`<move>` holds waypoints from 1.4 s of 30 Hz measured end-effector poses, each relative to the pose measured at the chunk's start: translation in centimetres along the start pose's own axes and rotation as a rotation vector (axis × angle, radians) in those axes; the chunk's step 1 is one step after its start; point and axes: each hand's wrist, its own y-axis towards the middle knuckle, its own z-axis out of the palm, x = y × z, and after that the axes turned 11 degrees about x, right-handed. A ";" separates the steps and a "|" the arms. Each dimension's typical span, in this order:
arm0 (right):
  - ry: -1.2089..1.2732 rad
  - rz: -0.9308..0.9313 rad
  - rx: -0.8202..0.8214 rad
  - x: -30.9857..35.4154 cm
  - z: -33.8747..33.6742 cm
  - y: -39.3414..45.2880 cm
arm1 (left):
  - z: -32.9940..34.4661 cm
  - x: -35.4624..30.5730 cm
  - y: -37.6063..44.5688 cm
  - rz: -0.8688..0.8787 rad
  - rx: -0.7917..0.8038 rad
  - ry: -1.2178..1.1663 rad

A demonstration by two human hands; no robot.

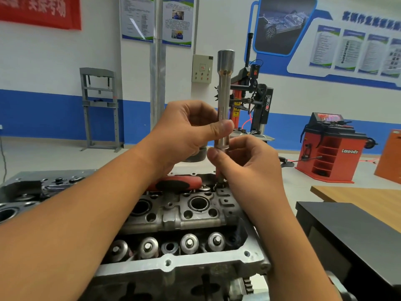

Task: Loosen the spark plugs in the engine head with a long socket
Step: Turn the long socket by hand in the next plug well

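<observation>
While both hands grip it, a long socket (224,98) stands upright over the far end of an engine head (195,216). The left hand (186,131) pinches its middle; the right hand (245,161) closes around its lower end. A red-handled tool (175,184) lies on the head behind.

Long polished silver steel socket (225,88), mirror-bright with a faint bronze tint at its neck. Cast aluminium engine head (195,216), dull grey with black bores and bright silver valve caps. Ratchet handle (175,184), red with black grip. Wheel balancer cabinet (332,153), orange-red with white lettering. Wall (54,61), white above a blue band.
</observation>
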 end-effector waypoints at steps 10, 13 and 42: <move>-0.046 -0.017 -0.007 0.5 -0.2 -0.1 | 0.7 -0.7 -0.3 -0.049 -0.003 -0.015; -0.048 0.005 -0.058 0.2 -0.2 -0.1 | 0.5 -0.6 -0.3 -0.064 -0.062 0.025; 0.060 -0.036 0.128 0.0 -0.2 0.4 | 0.4 -0.1 -0.1 -0.037 0.045 -0.111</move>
